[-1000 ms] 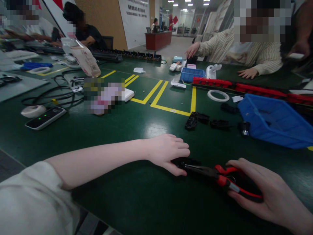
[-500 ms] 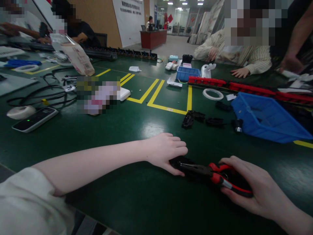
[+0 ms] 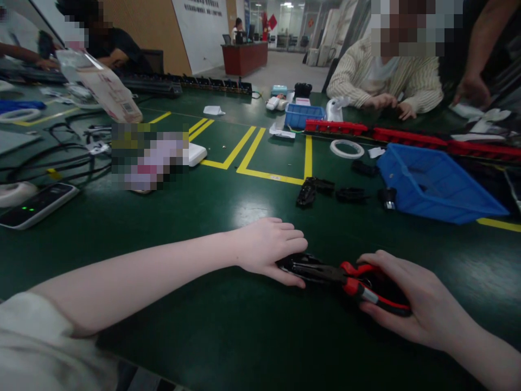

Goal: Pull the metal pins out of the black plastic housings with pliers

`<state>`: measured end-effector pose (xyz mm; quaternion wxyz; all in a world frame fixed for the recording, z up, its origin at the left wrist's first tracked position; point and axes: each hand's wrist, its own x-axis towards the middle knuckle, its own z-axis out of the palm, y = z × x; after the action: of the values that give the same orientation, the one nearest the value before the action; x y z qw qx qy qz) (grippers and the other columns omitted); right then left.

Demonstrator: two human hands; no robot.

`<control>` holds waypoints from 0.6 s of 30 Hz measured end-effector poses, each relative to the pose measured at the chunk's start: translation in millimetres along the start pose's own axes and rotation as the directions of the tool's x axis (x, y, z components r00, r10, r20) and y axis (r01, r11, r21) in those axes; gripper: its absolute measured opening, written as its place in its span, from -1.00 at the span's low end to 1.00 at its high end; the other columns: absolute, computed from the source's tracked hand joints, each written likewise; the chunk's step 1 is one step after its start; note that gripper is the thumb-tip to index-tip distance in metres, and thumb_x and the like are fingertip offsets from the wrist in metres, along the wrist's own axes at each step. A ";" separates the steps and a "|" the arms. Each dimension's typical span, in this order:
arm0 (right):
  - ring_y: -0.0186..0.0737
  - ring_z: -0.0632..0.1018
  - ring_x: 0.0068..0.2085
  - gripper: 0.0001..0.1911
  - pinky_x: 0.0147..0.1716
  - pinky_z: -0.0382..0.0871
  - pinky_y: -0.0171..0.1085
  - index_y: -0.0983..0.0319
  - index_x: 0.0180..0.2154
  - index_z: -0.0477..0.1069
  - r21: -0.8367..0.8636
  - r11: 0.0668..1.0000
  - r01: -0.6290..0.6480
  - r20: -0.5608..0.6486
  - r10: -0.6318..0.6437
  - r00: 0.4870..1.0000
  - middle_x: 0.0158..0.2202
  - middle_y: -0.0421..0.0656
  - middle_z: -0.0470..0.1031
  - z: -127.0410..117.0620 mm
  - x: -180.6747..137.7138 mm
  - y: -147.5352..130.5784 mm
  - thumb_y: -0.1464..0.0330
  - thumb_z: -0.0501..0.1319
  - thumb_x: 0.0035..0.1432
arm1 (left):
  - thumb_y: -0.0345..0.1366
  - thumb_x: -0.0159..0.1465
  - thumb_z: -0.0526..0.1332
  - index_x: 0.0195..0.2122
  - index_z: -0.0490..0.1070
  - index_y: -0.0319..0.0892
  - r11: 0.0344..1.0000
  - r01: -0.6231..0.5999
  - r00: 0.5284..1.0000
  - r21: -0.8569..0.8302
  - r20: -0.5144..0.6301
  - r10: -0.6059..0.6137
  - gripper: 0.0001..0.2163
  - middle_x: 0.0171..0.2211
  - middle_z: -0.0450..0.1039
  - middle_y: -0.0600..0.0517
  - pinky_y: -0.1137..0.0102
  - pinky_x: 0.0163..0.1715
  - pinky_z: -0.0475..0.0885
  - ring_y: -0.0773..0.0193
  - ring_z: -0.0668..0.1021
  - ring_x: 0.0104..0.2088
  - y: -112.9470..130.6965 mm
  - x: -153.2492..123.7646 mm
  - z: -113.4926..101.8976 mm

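My right hand (image 3: pixel 411 304) is wrapped round the red and black handles of a pair of pliers (image 3: pixel 358 279) lying low over the green table (image 3: pixel 228 336). The pliers' dark jaws reach left to a small black part (image 3: pixel 299 262). My left hand (image 3: pixel 271 250) lies over that part, fingers together and pressed down on it, with the thumb underneath at the near side. Most of the black part is hidden under my fingers.
Several loose black parts (image 3: pixel 321 190) lie beyond my hands, beside a tilted blue bin (image 3: pixel 435 184). Yellow floor-tape lines (image 3: pixel 260 163), a white tape ring (image 3: pixel 347 148), red strips (image 3: pixel 366 130) and a small blue tray (image 3: pixel 304 115) sit farther back. Cables (image 3: pixel 52 157) and a phone-like device (image 3: pixel 35 203) lie left. Other people work across the table.
Both hands have stayed on the black part and the pliers. The view has shifted slightly, so everything sits a little lower-left; the person opposite has drawn both hands together.
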<state>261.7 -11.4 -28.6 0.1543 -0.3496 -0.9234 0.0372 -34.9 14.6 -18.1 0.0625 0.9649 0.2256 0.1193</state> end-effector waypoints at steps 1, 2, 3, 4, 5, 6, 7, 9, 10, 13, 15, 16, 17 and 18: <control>-0.14 0.56 -0.31 -0.54 -0.40 0.47 -0.20 0.17 -0.01 0.19 -0.006 1.000 0.003 -0.008 -0.003 1.000 -0.22 -0.06 0.48 -0.3 0.3 0.0 0.06 0.07 0.14 | 0.10 0.21 0.17 -0.34 0.30 -0.20 1.000 -0.001 1.000 -0.001 0.010 0.001 -0.60 -0.39 0.37 0.07 0.38 -0.45 0.24 0.29 0.41 -0.40 0.3 0.1 -0.4; -0.12 0.56 -0.30 -0.54 -0.40 0.47 -0.19 0.18 -0.01 0.19 -0.015 1.000 0.003 -0.020 -0.003 1.000 -0.21 -0.04 0.48 -0.7 0.5 -0.2 0.05 0.06 0.15 | 0.09 0.21 0.17 -0.34 0.30 -0.20 1.000 -0.004 1.000 -0.001 0.018 0.004 -0.60 -0.39 0.37 0.07 0.38 -0.45 0.24 0.29 0.41 -0.40 0.5 0.3 -0.9; -0.10 0.56 -0.28 -0.54 -0.39 0.47 -0.18 0.18 -0.01 0.19 -0.023 1.000 0.002 -0.035 -0.003 0.999 -0.21 -0.03 0.48 -1.3 0.8 -0.4 0.04 0.04 0.16 | 0.09 0.21 0.17 -0.35 0.30 -0.20 1.000 -0.010 1.000 0.000 0.024 0.010 -0.61 -0.40 0.37 0.07 0.38 -0.45 0.24 0.29 0.41 -0.41 0.6 0.5 -1.4; -0.07 0.56 -0.27 -0.54 -0.38 0.47 -0.16 0.17 -0.02 0.20 -0.028 1.000 0.002 -0.050 -0.004 0.999 -0.20 -0.02 0.48 -1.9 1.0 -0.7 0.03 0.03 0.16 | 0.08 0.21 0.17 -0.35 0.30 -0.20 1.000 -0.016 0.999 -0.001 0.030 0.016 -0.62 -0.40 0.37 0.07 0.38 -0.44 0.24 0.29 0.41 -0.41 0.7 0.7 -1.9; -0.06 0.56 -0.26 -0.55 -0.38 0.46 -0.15 0.17 -0.03 0.21 -0.029 1.000 0.009 -0.063 -0.010 0.998 -0.20 -0.02 0.49 -2.6 1.2 -0.7 0.03 0.03 0.16 | 0.07 0.21 0.17 -0.35 0.30 -0.20 1.000 -0.022 0.999 -0.004 0.036 0.022 -0.63 -0.40 0.37 0.07 0.38 -0.44 0.24 0.29 0.41 -0.41 0.7 0.9 -2.3; -0.05 0.56 -0.26 -0.56 -0.38 0.46 -0.14 0.16 -0.04 0.21 -0.024 1.000 0.016 -0.071 -0.018 0.997 -0.21 -0.02 0.49 -3.3 1.4 -0.4 0.03 0.04 0.16 | 0.06 0.21 0.18 -0.36 0.30 -0.20 1.000 -0.027 0.999 -0.008 0.039 0.027 -0.63 -0.40 0.37 0.06 0.38 -0.44 0.24 0.29 0.41 -0.40 0.6 1.1 -2.6; -0.05 0.56 -0.27 -0.56 -0.38 0.45 -0.14 0.15 -0.04 0.22 -0.014 1.000 0.020 -0.074 -0.021 0.997 -0.21 -0.03 0.49 -3.9 1.5 0.3 0.04 0.06 0.14 | 0.05 0.22 0.18 -0.35 0.30 -0.20 1.000 -0.028 0.999 -0.011 0.044 0.029 -0.64 -0.40 0.37 0.06 0.39 -0.43 0.25 0.29 0.41 -0.40 0.5 1.2 -2.8; -0.05 0.56 -0.29 -0.56 -0.40 0.45 -0.14 0.15 -0.04 0.24 0.003 1.000 0.026 -0.073 -0.025 0.997 -0.22 -0.04 0.50 -5.0 1.6 2.2 0.06 0.11 0.10 | 0.04 0.22 0.18 -0.35 0.30 -0.20 1.000 -0.026 0.998 -0.013 0.055 0.027 -0.64 -0.39 0.38 0.05 0.39 -0.43 0.24 0.29 0.41 -0.39 0.3 1.3 -3.0; -0.05 0.56 -0.29 -0.55 -0.41 0.45 -0.15 0.16 -0.04 0.25 0.007 0.999 0.033 -0.071 -0.032 0.997 -0.22 -0.04 0.50 -5.5 1.5 3.3 0.07 0.13 0.09 | 0.05 0.22 0.18 -0.34 0.30 -0.20 1.000 -0.025 0.998 -0.014 0.059 0.026 -0.64 -0.39 0.38 0.05 0.39 -0.43 0.24 0.28 0.41 -0.39 0.2 1.3 -3.0; -0.06 0.56 -0.29 -0.56 -0.42 0.44 -0.15 0.17 -0.04 0.25 0.009 0.999 0.045 -0.070 -0.044 0.997 -0.23 -0.05 0.50 -6.4 1.5 4.9 0.09 0.14 0.08 | 0.10 0.21 0.16 -0.34 0.30 -0.20 0.999 -0.030 0.997 -0.031 0.066 0.032 -0.60 -0.39 0.38 0.05 0.39 -0.44 0.22 0.29 0.40 -0.40 -0.1 1.2 -3.4; -0.08 0.55 -0.30 -0.57 -0.41 0.43 -0.15 0.18 -0.05 0.25 0.007 0.999 0.040 -0.078 -0.040 0.996 -0.23 -0.05 0.50 -6.8 1.6 4.1 0.09 0.12 0.10 | 0.11 0.21 0.15 -0.34 0.31 -0.20 0.998 -0.033 0.997 -0.053 0.074 0.036 -0.59 -0.39 0.38 0.05 0.39 -0.44 0.22 0.29 0.40 -0.40 -0.1 1.3 -4.5; -0.08 0.55 -0.31 -0.57 -0.40 0.42 -0.14 0.19 -0.06 0.25 0.005 0.999 0.037 -0.082 -0.037 0.996 -0.24 -0.04 0.50 -6.9 1.7 3.3 0.08 0.10 0.11 | 0.10 0.21 0.16 -0.34 0.31 -0.20 0.998 -0.032 0.996 -0.060 0.080 0.037 -0.60 -0.39 0.38 0.05 0.39 -0.44 0.22 0.29 0.39 -0.40 -0.1 1.3 -5.2; -0.09 0.55 -0.31 -0.57 -0.41 0.42 -0.15 0.19 -0.06 0.25 0.004 0.999 0.039 -0.084 -0.039 0.996 -0.24 -0.03 0.50 -7.0 1.7 2.6 0.08 0.10 0.12 | 0.09 0.22 0.16 -0.34 0.31 -0.20 0.997 -0.031 0.996 -0.063 0.084 0.037 -0.61 -0.39 0.37 0.05 0.39 -0.44 0.22 0.29 0.39 -0.40 -0.1 1.4 -6.0; -0.09 0.54 -0.31 -0.56 -0.41 0.41 -0.15 0.20 -0.06 0.26 0.007 0.999 0.041 -0.087 -0.040 0.995 -0.24 -0.03 0.50 -6.9 1.8 1.9 0.07 0.10 0.11 | 0.08 0.22 0.16 -0.34 0.31 -0.20 0.998 -0.031 0.996 -0.064 0.087 0.036 -0.62 -0.39 0.37 0.05 0.39 -0.44 0.22 0.29 0.39 -0.40 -0.1 1.4 -6.7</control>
<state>263.7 -9.0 -21.8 0.1965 -0.3314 -0.9225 0.0229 -35.5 15.7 -11.3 0.1005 0.9704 0.2026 0.0844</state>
